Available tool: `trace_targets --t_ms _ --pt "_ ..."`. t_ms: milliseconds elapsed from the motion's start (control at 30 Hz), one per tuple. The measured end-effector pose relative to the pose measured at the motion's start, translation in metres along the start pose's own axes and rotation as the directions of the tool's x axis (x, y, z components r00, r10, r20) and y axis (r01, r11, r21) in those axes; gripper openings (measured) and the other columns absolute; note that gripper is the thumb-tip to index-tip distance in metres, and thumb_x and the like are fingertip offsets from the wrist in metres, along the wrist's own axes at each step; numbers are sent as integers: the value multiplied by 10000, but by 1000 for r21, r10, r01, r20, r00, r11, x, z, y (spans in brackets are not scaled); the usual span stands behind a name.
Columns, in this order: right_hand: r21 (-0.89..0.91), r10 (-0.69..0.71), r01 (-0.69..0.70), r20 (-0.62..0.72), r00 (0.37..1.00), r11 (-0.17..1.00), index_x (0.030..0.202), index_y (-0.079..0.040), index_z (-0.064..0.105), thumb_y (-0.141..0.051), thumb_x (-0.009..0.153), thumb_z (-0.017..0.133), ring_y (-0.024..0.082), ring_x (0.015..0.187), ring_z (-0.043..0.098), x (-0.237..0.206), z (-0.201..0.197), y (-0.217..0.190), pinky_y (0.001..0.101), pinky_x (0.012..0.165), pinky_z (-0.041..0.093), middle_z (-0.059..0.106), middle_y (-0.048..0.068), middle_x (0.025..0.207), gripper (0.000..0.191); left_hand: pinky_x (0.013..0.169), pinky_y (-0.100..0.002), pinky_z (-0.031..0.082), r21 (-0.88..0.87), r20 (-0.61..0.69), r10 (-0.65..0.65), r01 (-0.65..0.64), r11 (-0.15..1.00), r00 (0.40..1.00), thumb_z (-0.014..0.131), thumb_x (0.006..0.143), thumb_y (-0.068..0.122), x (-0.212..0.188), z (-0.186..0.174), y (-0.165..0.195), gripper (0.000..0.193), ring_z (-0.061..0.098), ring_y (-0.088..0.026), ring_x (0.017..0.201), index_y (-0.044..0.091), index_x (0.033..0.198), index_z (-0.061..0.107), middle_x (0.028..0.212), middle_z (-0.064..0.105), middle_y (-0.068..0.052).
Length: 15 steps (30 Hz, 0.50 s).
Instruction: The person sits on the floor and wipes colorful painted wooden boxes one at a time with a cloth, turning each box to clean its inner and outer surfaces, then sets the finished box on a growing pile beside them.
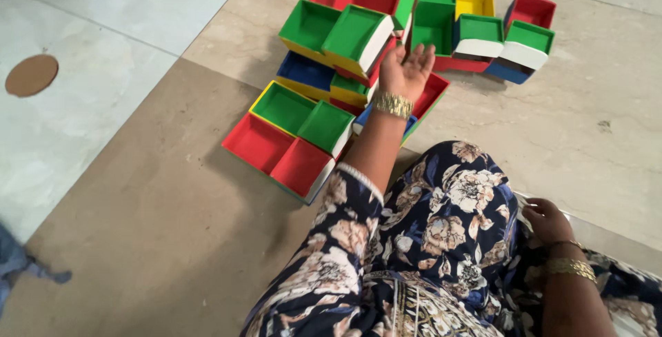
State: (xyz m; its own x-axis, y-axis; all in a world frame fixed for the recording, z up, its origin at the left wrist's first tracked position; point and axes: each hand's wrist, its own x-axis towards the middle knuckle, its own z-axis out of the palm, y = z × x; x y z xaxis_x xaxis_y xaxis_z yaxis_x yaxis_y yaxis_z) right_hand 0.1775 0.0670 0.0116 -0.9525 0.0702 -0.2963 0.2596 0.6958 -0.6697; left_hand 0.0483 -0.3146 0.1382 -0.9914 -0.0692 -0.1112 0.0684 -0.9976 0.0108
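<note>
My left hand (pixel 405 69) reaches forward over a cluster of open paper boxes on the floor, palm up, fingers apart, holding nothing. It hovers beside a green-lined box with a white side (pixel 355 33) and above a red tray (pixel 433 93). A gold bracelet (pixel 393 105) sits on that wrist. My right hand (pixel 548 220) rests low by my knee on the floral cloth, fingers curled; whether it holds anything is unclear. More boxes lie around: red ones (pixel 276 154) at the near left, green (pixel 433 23) and yellow (pixel 475 0) at the back.
The boxes sit on a beige stone floor (pixel 172 199). My floral-patterned leg (pixel 427 240) fills the lower middle. A round brown disc (pixel 31 75) lies on the pale floor at the left. A bit of blue cloth (pixel 17 261) shows at the lower left edge.
</note>
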Motion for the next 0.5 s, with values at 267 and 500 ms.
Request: trace_targets --t_ms 267,500 --pt "-496 -8 63 112 994 866 1204 -258 755 -306 904 642 360 1264 593 27 9 17 429 1076 491 591 134 1401 324 1085 -486 514 -7 80 -364 366 931 928 614 948 145 -27 -98 -100 156 621 -389 1231 61 1077 640 1211 678 -184" --pt "-533 92 23 189 978 846 1135 -281 777 -457 930 549 349 1284 565 56 8 46 442 1096 458 529 80 1465 353 1023 -466 528 192 -32 -553 548 814 833 603 934 183 9 -116 -174 170 642 -357 1203 106 1079 649 1185 704 -115"
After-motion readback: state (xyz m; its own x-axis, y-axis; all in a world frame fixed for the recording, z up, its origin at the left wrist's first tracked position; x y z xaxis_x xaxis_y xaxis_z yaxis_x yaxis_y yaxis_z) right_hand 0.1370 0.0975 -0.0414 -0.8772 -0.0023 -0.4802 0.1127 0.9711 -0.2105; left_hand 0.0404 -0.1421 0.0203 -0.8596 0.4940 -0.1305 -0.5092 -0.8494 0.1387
